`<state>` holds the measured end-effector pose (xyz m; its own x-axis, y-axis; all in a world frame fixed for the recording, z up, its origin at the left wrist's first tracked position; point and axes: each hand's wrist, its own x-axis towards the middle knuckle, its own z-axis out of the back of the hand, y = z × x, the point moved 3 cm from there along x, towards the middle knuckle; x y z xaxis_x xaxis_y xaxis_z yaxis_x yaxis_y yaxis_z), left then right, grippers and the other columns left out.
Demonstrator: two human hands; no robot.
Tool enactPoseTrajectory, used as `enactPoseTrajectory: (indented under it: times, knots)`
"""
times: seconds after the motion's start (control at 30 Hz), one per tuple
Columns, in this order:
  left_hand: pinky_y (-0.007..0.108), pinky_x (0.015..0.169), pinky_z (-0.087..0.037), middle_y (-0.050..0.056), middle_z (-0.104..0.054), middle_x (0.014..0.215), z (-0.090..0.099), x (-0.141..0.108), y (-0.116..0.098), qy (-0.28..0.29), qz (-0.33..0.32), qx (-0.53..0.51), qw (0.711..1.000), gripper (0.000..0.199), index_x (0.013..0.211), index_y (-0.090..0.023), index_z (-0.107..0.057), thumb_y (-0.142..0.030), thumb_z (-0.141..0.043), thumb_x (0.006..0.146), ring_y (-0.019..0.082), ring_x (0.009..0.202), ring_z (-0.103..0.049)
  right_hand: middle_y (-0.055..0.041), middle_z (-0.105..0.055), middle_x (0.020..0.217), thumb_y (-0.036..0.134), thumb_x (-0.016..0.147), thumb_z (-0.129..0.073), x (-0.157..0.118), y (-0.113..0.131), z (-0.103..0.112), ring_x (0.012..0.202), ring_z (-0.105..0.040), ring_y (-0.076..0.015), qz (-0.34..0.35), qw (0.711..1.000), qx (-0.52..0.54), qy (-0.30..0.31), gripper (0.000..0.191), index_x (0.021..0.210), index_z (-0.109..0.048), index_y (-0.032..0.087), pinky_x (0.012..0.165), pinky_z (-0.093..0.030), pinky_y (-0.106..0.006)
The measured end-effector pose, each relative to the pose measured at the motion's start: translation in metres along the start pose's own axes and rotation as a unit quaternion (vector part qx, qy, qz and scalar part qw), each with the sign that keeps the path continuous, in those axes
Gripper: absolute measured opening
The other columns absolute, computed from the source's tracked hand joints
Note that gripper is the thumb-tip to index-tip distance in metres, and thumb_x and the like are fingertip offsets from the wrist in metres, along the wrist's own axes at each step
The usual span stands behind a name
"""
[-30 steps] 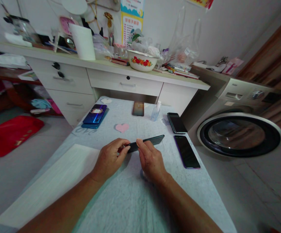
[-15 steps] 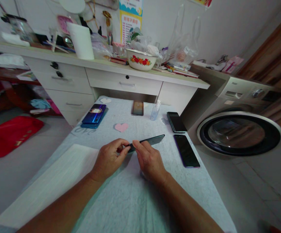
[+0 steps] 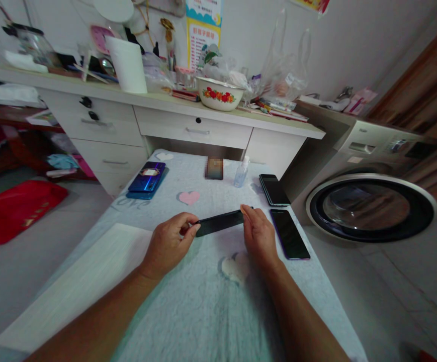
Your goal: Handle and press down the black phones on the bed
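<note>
A dark smartphone (image 3: pixel 220 222) is held lengthwise, tilted, just above the cloth-covered table. My left hand (image 3: pixel 170 243) pinches its left end between thumb and fingers. At the phone's right end is my right hand (image 3: pixel 259 234), its fingers closed around the far corner and partly hiding it. Whether anything thin lies under those fingers I cannot make out. Just right of that hand a purple-edged phone (image 3: pixel 290 234) lies flat on the cloth.
Another phone (image 3: pixel 274 190) lies behind the purple-edged one. Blue phones (image 3: pixel 146 178) are stacked at the far left. A clear spray bottle (image 3: pixel 241 172) stands at the back beside a blurred-out brown item (image 3: pixel 214 168). A whitish strip (image 3: pixel 78 286) lies left; a washing machine (image 3: pixel 354 146) stands right.
My right hand has moved right along the phone, from near its left end to its right end. The phone has turned, showing more of its dark face. My left hand stays nearly in place.
</note>
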<state>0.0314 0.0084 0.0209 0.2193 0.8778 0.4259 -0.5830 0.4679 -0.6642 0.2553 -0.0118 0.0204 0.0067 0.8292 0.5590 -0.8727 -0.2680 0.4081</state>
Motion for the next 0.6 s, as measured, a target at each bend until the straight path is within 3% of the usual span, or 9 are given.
enactPoseTrajectory:
  times: [0.2,0.4,0.6]
  knots:
    - [0.022,0.056,-0.046,-0.003,-0.066,0.070,-0.001,0.000,0.002,-0.001,-0.010,0.010,1.000,0.011,0.087,-0.020,-0.062,-0.029,-0.055,0.085,0.011,0.058,-0.060,-0.0090,-0.065,0.095,0.023,0.094,-0.042,0.001,-0.011,0.003,0.089,-0.062,-0.0194,-0.030,0.999,0.017,-0.027,0.031,0.116,-0.062,0.017,0.082,-0.048,-0.031]
    - [0.021,0.056,-0.046,-0.004,-0.064,0.069,-0.001,-0.001,0.003,-0.007,-0.016,0.006,1.000,0.011,0.088,-0.021,-0.061,-0.029,-0.055,0.085,0.011,0.058,-0.060,-0.0098,-0.067,0.111,0.031,0.092,-0.047,-0.001,-0.027,-0.004,0.100,-0.063,-0.0213,-0.103,0.981,0.155,-0.061,0.031,0.114,-0.065,0.019,0.090,-0.049,-0.036]
    - [0.021,0.056,-0.046,-0.003,-0.065,0.072,-0.001,-0.001,0.003,-0.005,-0.015,0.005,1.000,0.010,0.088,-0.021,-0.061,-0.029,-0.055,0.085,0.011,0.058,-0.060,-0.0080,-0.071,0.091,0.043,0.087,-0.052,-0.004,-0.034,-0.010,0.073,-0.064,-0.0195,-0.195,0.941,0.268,-0.064,0.039,0.114,-0.066,0.018,0.060,-0.051,-0.029]
